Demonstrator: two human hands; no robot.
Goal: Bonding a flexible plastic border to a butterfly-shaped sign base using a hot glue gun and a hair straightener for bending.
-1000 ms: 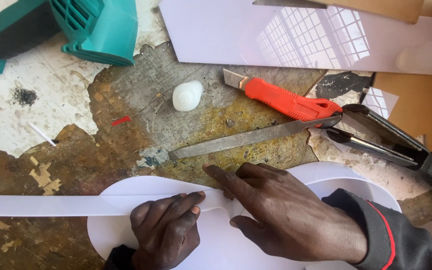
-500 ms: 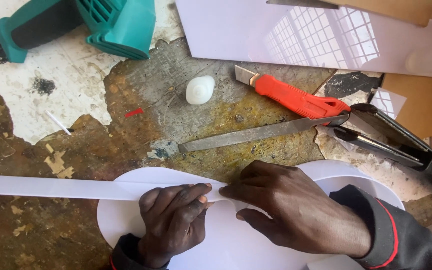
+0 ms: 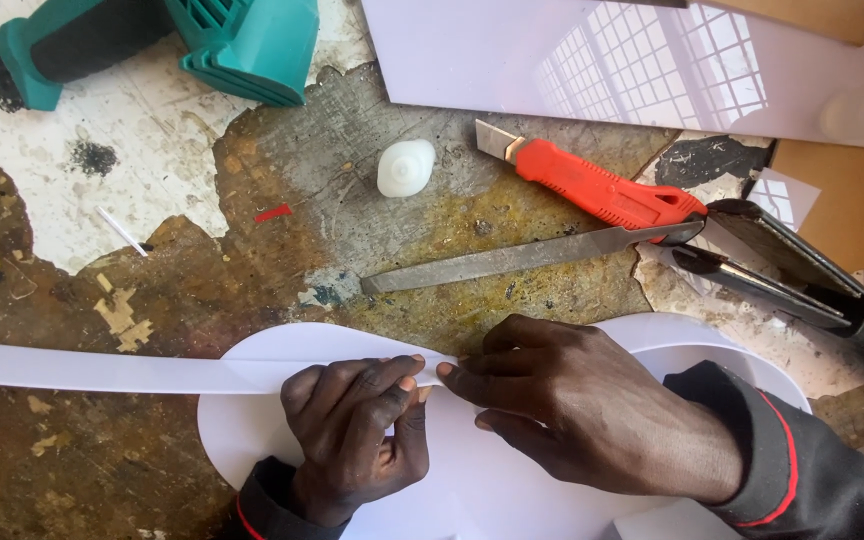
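1. A person's left hand [image 3: 357,440] and right hand [image 3: 582,415] met at the middle of a worn, paint-blotched workbench [image 3: 72,470], both pressing on a long white strip [image 3: 102,372] that ran off to the left edge of the view.

2. The left hand's fingers were curled, thumb and forefinger pinching the strip's near end; the right hand lay flatter, its fingertips pushing the strip down against a rounded white sheet [image 3: 512,500] lying beneath both hands.

3. By the look of it, the strip had been brought onto the curved upper edge of the sheet at only one spot. Most of its length stood free and straight over the bench, so the greater part of the fitting appeared to remain.

4. Behind the hands lay a long metal file [image 3: 512,260], a red utility knife [image 3: 592,185] with its blade out, a small white lump [image 3: 405,167] and a black stapler-like tool [image 3: 792,275], none of them touched. A teal power tool [image 3: 192,40] sat at the far left corner, and a large white panel [image 3: 602,60] at the far right.

5. Compared with the picture taken a second before, the right hand's fingertips had drawn back towards the left hand, so the two hands worked closer together on the strip. The camera had also shifted: the bench items sat further right and lower in view, though they kept their places relative to one another.
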